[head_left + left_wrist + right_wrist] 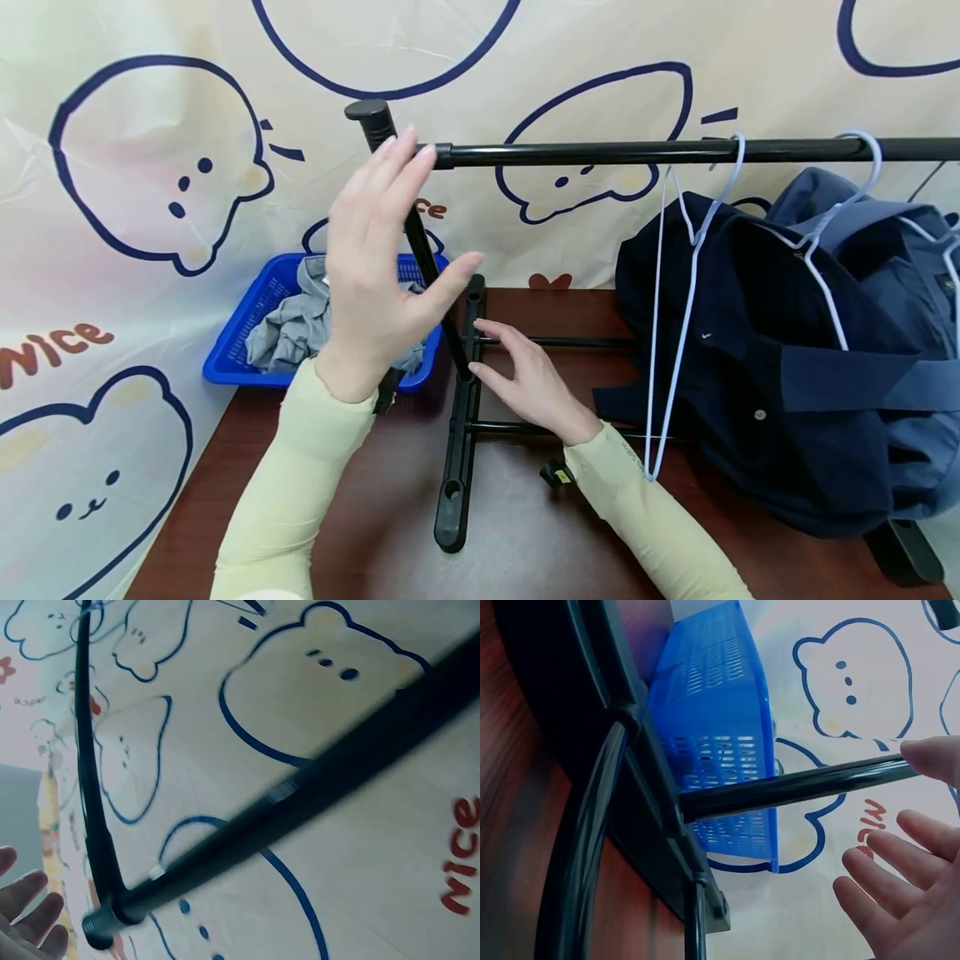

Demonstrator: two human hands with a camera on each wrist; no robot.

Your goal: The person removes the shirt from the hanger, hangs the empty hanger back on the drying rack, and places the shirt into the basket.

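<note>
Our left hand (pixel 375 250) was raised with fingers spread wide, holding nothing, just in front of the black upright post (pixel 408 225) of the garment rack. Our right hand (pixel 525 379) hovered lower, fingers relaxed and apart, empty too, beside the foot bar (pixel 461 417) where the post met it; we could not tell whether a fingertip touched. We judged the rack the main risk: with neither hand gripping it and all the clothing hung toward one end of the rail (pixel 637 152), a knock against the post could tip or shift it on the table (pixel 525 533). We counted one rack, one blue basket (pixel 247 333) holding grey cloth (pixel 296 321), two dark blue shirts (pixel 787 358), and at least three pale hangers (pixel 690 250); the rest ran past the edge of the view.
</note>
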